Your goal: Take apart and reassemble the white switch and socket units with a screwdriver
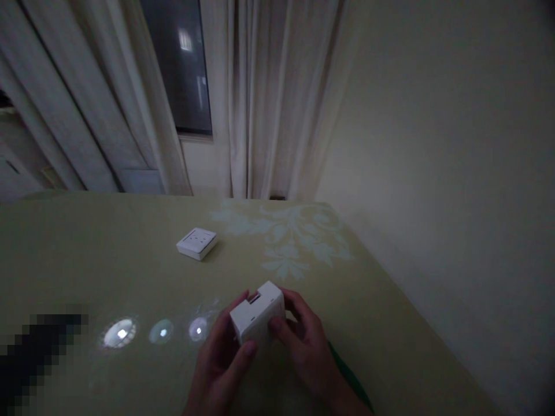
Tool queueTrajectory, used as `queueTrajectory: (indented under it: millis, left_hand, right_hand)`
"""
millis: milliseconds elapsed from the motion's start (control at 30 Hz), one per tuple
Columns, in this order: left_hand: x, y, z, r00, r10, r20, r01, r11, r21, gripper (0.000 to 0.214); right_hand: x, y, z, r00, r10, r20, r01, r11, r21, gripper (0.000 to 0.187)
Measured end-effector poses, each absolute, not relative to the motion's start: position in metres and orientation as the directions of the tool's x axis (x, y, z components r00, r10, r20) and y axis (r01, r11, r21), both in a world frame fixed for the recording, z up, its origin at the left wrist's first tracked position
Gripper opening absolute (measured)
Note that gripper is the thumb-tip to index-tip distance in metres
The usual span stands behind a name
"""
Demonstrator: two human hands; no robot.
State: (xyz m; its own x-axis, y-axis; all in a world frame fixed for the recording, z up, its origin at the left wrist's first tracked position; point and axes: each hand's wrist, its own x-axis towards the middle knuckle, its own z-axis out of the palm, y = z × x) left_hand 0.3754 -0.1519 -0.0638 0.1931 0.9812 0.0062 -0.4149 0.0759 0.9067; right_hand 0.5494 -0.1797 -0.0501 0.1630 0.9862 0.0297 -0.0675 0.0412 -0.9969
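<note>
Both my hands grip a small white plastic box point(259, 314) just above the green table point(108, 260) near its front edge. My left hand point(221, 364) wraps its left side, thumb lying on the front face. My right hand point(306, 346) closes round its right side, fingers curled against it. The box is tilted, with a dark slot visible on its top face. A second white piece, flat and square like a switch plate point(197, 242), lies alone farther back on the table, well clear of both hands.
The glossy table shows three ceiling-light reflections point(162, 332) left of my hands and a pale floral pattern point(295, 237) at the back right. Curtains point(260, 98) and a dark window point(180, 63) stand behind. A plain wall runs along the table's right edge.
</note>
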Motion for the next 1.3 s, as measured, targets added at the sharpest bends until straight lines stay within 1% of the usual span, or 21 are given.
queueTrajectory:
  millis: [133,200,233,267,367,400,433,500,633,733,900,967,1033,1133,1300]
  left_hand:
    - [0.376,-0.154,-0.065,0.184,0.983,0.017,-0.409,0.061,0.91,0.064]
    - [0.375,-0.152,-0.066,0.178,0.984,0.033,-0.376,0.037,0.926,0.063]
    - [0.374,-0.15,-0.067,0.168,0.985,0.041,-0.354,0.022,0.935,0.062]
    - [0.373,-0.149,-0.067,0.155,0.987,0.038,-0.325,0.015,0.946,0.062]
    - [0.369,-0.143,-0.068,0.143,0.989,-0.026,-0.234,0.059,0.971,0.059]
    - [0.368,-0.142,-0.068,0.144,0.988,-0.05,-0.218,0.081,0.973,0.059]
    - [0.368,-0.141,-0.068,0.15,0.986,-0.066,-0.213,0.098,0.972,0.06]
    - [0.368,-0.139,-0.068,0.166,0.983,-0.08,-0.247,0.12,0.962,0.064]
    - [0.368,-0.135,-0.068,0.227,0.968,-0.105,-0.355,0.183,0.917,0.075]
    - [0.366,-0.131,-0.07,0.257,0.959,-0.121,-0.352,0.209,0.912,0.079]
    - [0.365,-0.129,-0.073,0.238,0.962,-0.13,-0.381,0.216,0.899,0.084]
    - [0.365,-0.129,-0.072,0.256,0.957,-0.139,-0.411,0.238,0.88,0.084]
    - [0.364,-0.128,-0.072,0.274,0.951,-0.142,-0.421,0.251,0.872,0.083]
    - [0.363,-0.127,-0.073,0.284,0.946,-0.154,-0.389,0.261,0.883,0.086]
    - [0.365,-0.129,-0.07,0.271,0.952,-0.145,-0.375,0.243,0.894,0.088]
  right_hand:
    - [0.543,-0.182,-0.052,0.182,0.982,0.059,-0.099,0.078,-0.992,0.045]
    - [0.539,-0.185,-0.052,0.212,0.973,0.085,-0.062,0.1,-0.993,0.043]
    - [0.538,-0.186,-0.052,0.219,0.97,0.109,-0.023,0.117,-0.993,0.046]
    - [0.537,-0.188,-0.051,0.217,0.966,0.138,0.028,0.136,-0.99,0.052]
    - [0.535,-0.191,-0.05,0.174,0.964,0.203,0.191,0.169,-0.967,0.089]
    - [0.535,-0.191,-0.05,0.167,0.965,0.203,0.226,0.163,-0.961,0.097]
    - [0.535,-0.19,-0.05,0.166,0.966,0.2,0.244,0.156,-0.957,0.099]
    - [0.537,-0.189,-0.051,0.169,0.965,0.202,0.24,0.158,-0.958,0.094]
    - [0.54,-0.185,-0.052,0.14,0.97,0.198,0.149,0.177,-0.973,0.086]
    - [0.541,-0.185,-0.05,0.123,0.977,0.174,0.101,0.163,-0.982,0.082]
    - [0.546,-0.182,-0.05,0.101,0.984,0.148,0.089,0.139,-0.986,0.076]
    - [0.548,-0.181,-0.051,0.089,0.985,0.146,0.064,0.141,-0.988,0.076]
    - [0.55,-0.18,-0.053,0.078,0.986,0.15,0.044,0.147,-0.988,0.079]
    - [0.552,-0.179,-0.053,0.069,0.987,0.147,0.05,0.144,-0.988,0.084]
    - [0.554,-0.177,-0.052,0.053,0.989,0.141,0.027,0.14,-0.99,0.082]
